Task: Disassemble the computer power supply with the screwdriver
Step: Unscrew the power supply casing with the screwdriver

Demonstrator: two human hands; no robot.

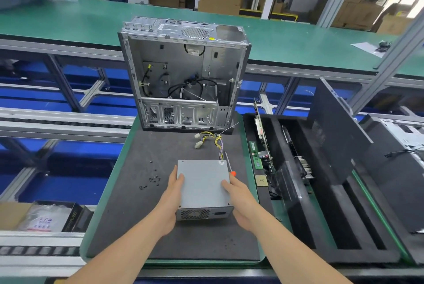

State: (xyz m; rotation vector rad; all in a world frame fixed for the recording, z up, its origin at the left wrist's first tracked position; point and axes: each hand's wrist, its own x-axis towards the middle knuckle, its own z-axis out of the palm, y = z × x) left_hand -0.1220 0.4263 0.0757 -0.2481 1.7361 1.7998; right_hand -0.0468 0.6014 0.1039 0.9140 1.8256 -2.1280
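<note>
A: Item one, the step in hand. The person is steadying the power supply (203, 183) on the dark mat (142, 214) of the table (252, 258). The left hand (171, 194) is pressing flat against its left side with the thumb lying over the top edge; the right hand (238, 198) is cupping its right side, fingers loosely curved. Neither hand is carrying a tool.

B: Item two, the screwdriver (229, 165)?

A: It is lying on the mat just beside the unit's far right edge, metal shaft pointing away, orange handle end peeking out next to the right hand. By this reckoning the casing is not yet being opened; the unit is being positioned.

B: Item three, the next move?

A: Most likely the right hand is going to have to let go, take up the screwdriver and find the lid screws, while the left is keeping the box from sliding.

B: Item four, condition of the unit?

A: A plain grey metal box, lid on, vent grille and socket facing the person, a bundle of coloured wires (212, 142) with white plugs trailing toward the empty computer case (183, 72). Loose black screws (152, 179) are lying on the mat to its left.
</note>
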